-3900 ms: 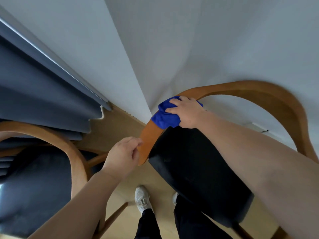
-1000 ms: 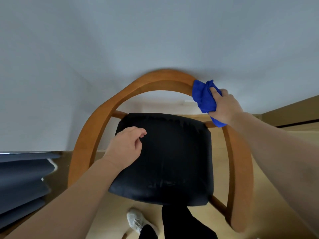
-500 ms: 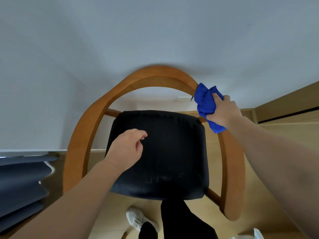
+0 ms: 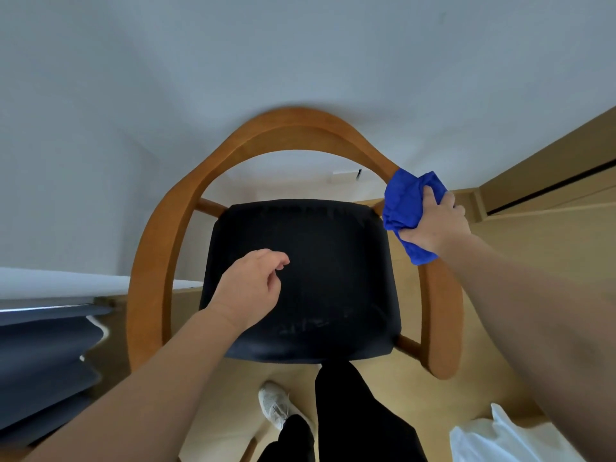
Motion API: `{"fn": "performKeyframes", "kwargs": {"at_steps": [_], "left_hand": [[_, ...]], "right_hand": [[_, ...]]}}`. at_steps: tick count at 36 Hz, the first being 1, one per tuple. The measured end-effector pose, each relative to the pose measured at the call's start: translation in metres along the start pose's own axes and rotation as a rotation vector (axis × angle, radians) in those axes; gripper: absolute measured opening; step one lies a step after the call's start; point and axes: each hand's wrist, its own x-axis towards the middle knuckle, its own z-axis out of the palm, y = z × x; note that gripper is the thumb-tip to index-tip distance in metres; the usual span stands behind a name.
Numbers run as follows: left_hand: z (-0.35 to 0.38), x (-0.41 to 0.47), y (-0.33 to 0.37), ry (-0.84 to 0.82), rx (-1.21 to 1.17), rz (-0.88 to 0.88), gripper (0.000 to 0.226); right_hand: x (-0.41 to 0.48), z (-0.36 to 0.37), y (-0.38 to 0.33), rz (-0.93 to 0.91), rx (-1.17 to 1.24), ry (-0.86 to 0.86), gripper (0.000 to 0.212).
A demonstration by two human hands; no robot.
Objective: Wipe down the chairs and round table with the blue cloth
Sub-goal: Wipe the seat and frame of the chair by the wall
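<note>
A wooden chair (image 4: 156,248) with a curved back-and-arm rail and a black padded seat (image 4: 320,255) stands below me, against a white wall. My right hand (image 4: 436,225) grips the bunched blue cloth (image 4: 405,208) and presses it on the right side of the rail, where the back bends into the armrest. My left hand (image 4: 250,288) hovers over the left part of the seat, fingers loosely curled, holding nothing. The round table is out of view.
Dark grey curtain folds (image 4: 43,361) hang at the lower left. A wooden door or cabinet panel (image 4: 550,175) is at the right. A white plastic bag (image 4: 500,438) lies at the bottom right. My legs and a white shoe (image 4: 276,405) stand at the chair's front.
My right hand has slid the cloth along the rail from the top of the back down toward the right armrest. My left hand has let go of the left armrest and hangs over the seat.
</note>
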Motion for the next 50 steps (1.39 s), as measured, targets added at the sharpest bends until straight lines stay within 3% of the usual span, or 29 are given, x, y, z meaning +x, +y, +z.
{"fn": "performKeyframes", "kwargs": {"at_steps": [33,44,50], "left_hand": [[0.005,-0.091,0.002,-0.024,0.047,0.090,0.027],[0.006,-0.113,-0.012,-0.048,0.059,0.089,0.028],[-0.005,-0.123,-0.019,-0.063,0.054,0.070,0.029]], "right_hand": [[-0.150,0.074,0.039,0.228,0.023,-0.038,0.116],[-0.197,0.099,0.035,0.284,0.046,-0.048,0.113],[-0.208,0.090,0.032,0.299,0.147,-0.068,0.098]]}}
